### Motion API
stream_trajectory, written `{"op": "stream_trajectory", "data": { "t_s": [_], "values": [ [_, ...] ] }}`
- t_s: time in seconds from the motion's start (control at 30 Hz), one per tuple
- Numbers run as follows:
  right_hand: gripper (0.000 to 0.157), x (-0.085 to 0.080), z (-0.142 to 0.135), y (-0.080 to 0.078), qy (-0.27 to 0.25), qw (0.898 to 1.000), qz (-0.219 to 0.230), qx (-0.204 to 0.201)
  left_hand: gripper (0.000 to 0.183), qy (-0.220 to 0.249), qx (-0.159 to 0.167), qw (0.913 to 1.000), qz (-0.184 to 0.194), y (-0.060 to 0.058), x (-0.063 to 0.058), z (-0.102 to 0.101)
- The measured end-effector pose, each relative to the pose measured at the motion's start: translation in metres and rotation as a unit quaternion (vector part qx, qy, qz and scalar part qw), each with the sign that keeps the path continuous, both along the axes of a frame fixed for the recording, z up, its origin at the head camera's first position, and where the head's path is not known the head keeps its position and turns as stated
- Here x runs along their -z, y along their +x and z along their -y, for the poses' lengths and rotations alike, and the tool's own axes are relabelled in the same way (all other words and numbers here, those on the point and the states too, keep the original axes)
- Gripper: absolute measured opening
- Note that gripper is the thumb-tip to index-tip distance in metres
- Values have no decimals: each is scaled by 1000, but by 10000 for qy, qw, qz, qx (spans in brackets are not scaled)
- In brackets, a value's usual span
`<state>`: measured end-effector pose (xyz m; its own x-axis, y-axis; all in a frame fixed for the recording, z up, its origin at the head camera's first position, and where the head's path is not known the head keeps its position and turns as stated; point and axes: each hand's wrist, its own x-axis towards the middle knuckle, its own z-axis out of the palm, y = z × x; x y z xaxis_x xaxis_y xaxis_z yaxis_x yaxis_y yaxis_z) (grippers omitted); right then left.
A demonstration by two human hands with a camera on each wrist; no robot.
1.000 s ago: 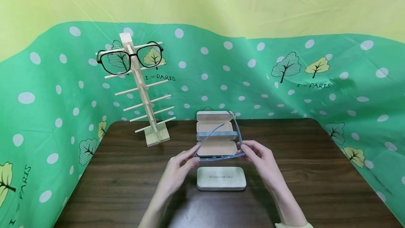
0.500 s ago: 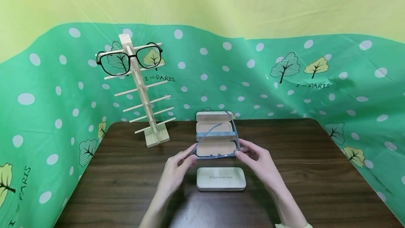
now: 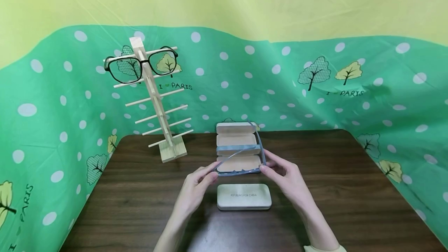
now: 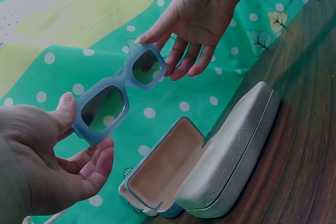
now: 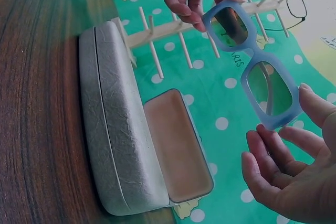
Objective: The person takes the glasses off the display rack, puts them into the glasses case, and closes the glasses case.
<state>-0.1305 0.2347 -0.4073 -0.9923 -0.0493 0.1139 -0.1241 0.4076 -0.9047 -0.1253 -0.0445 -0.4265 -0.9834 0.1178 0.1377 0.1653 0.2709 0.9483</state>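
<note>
Between your two hands, held above the table (image 3: 332, 189), the blue-framed glasses (image 3: 238, 173) stretch crosswise, your left hand (image 3: 196, 186) pinching one end of the front between thumb and fingers and your right hand (image 3: 288, 176) pinching the other, so neither is nearer. Just beyond the front lies the unfolded case (image 3: 241, 163), its compartments running the same crosswise way, while the closed case (image 3: 244, 196) sits on your side of it. Both arms of the frame point away from you, the left temple (image 3: 231, 156) slanting inward more sharply than the right temple (image 3: 260, 142).
</note>
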Motion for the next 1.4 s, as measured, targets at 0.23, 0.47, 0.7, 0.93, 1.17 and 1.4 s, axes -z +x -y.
{"op": "stream_trajectory", "data": {
  "t_s": [0.23,0.47,0.7,0.93,1.17,1.4],
  "values": [
    [53,-3,1,-1,81,10000,32,6,30,14,14,10000,-35,-1,0,1],
    [54,-3,2,0,178,9998,35,-61,29,-100,45,9999,-29,0,-2,2],
    [55,0,1,0,56,9994,-221,-277,28,-161,74,9998,-9,0,-2,2],
    [55,2,1,-1,-2,9987,-337,-377,29,-253,143,9996,-5,0,-2,3],
    [55,3,2,-2,117,9983,-446,-350,29,-355,183,9992,2,-1,-2,4],
    [54,5,2,-1,237,9973,-592,-370,29,-375,201,9991,57,-1,-2,5]
  ]
}}
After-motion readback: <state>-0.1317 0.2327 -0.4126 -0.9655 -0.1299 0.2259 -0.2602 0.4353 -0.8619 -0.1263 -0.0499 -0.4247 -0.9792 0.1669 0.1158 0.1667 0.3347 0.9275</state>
